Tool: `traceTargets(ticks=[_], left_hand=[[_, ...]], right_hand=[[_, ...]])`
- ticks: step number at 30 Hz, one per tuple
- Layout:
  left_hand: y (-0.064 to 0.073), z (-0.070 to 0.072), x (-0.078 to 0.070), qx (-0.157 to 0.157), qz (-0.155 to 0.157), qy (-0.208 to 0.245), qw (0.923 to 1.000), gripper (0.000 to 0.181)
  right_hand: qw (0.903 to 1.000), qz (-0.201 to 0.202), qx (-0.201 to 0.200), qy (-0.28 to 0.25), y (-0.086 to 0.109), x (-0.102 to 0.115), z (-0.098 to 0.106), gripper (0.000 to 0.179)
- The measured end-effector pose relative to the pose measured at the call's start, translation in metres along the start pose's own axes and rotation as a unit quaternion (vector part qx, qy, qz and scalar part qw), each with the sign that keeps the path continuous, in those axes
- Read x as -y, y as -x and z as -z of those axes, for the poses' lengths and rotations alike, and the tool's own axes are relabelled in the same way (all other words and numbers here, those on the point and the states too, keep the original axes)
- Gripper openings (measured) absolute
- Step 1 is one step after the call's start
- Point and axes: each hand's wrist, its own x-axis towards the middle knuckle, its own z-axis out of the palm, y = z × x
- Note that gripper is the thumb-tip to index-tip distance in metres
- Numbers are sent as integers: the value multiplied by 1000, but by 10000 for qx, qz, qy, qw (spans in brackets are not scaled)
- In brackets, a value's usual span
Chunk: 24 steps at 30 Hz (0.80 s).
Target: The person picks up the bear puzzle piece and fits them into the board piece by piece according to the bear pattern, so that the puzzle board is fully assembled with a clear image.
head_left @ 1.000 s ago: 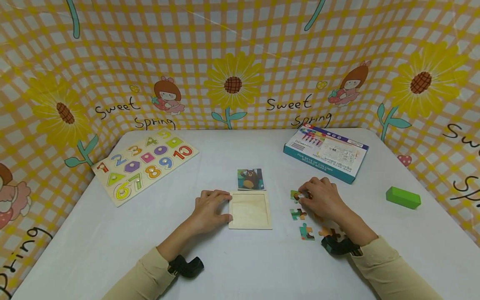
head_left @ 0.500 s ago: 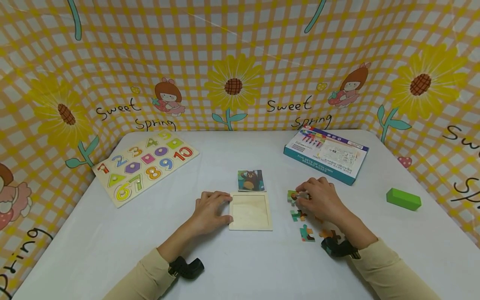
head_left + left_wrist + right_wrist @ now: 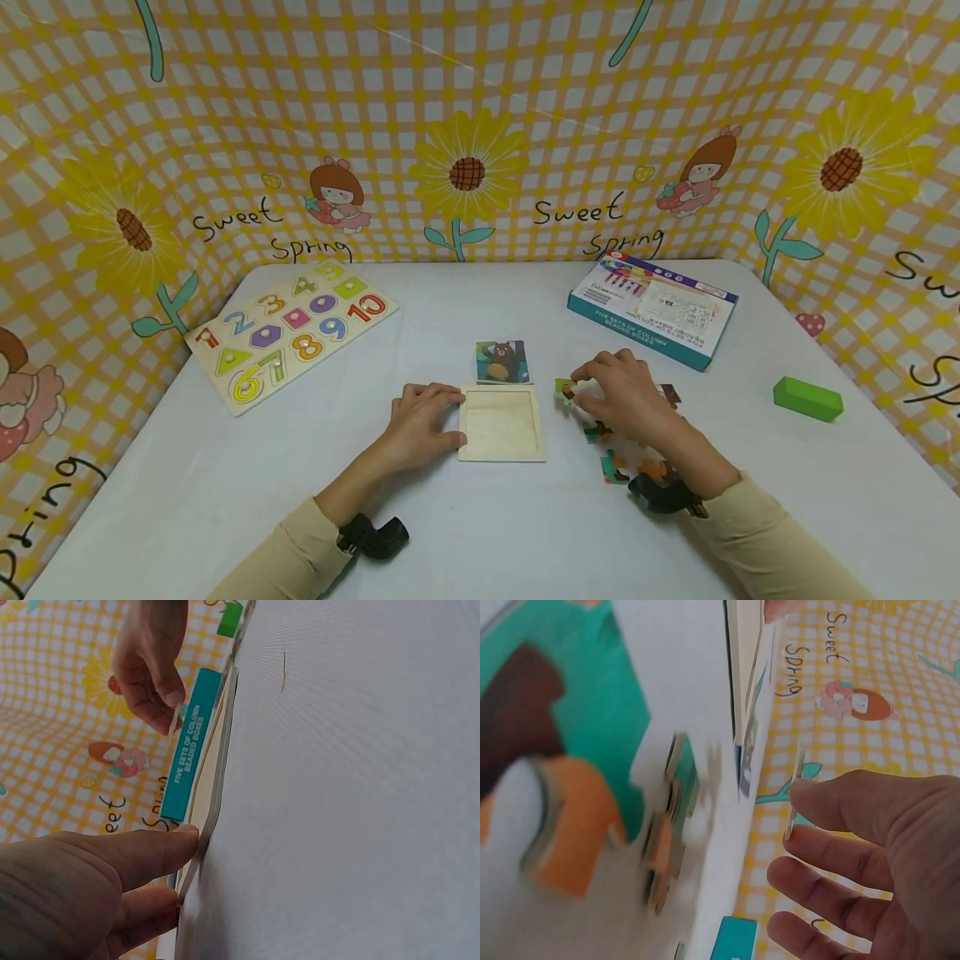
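In the head view my left hand (image 3: 422, 422) holds the left side of a square wooden puzzle tray (image 3: 501, 423), thumb and fingertips on its edge. The left wrist view shows the thumb (image 3: 157, 851) against the tray's rim (image 3: 217, 769). Between thumb and index finger, my right hand (image 3: 628, 396) pinches a small green-and-brown jigsaw piece (image 3: 565, 390), raised off the table. Edge-on, that jigsaw piece (image 3: 796, 796) is thin in the right wrist view. Several other jigsaw pieces (image 3: 614, 467) lie below the right hand, partly hidden by it. A bear picture card (image 3: 502, 362) lies just behind the tray.
A number-and-shape board (image 3: 292, 333) lies at the back left. The beaded-boxes carton (image 3: 652, 310) sits at the back right, with a green block (image 3: 807, 398) farther right. A patterned cloth (image 3: 465, 83) rises behind and along both sides of the white table.
My right hand has shifted left toward the tray, carrying the pinched jigsaw piece. A dark piece behind the hand has come into view. The left hand stays at the tray's edge.
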Motion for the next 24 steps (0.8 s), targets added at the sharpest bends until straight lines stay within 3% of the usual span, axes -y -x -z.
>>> traceTargets(ticks=[18,24], left_hand=[[-1,0,0,-3,34,-25,10000,47],[-1,0,0,13,54,-11,10000,47]], right_hand=[[9994,340,9,-88,-13,30,-13,26],[9973,714,-149,-5,-17,40,-17,24]])
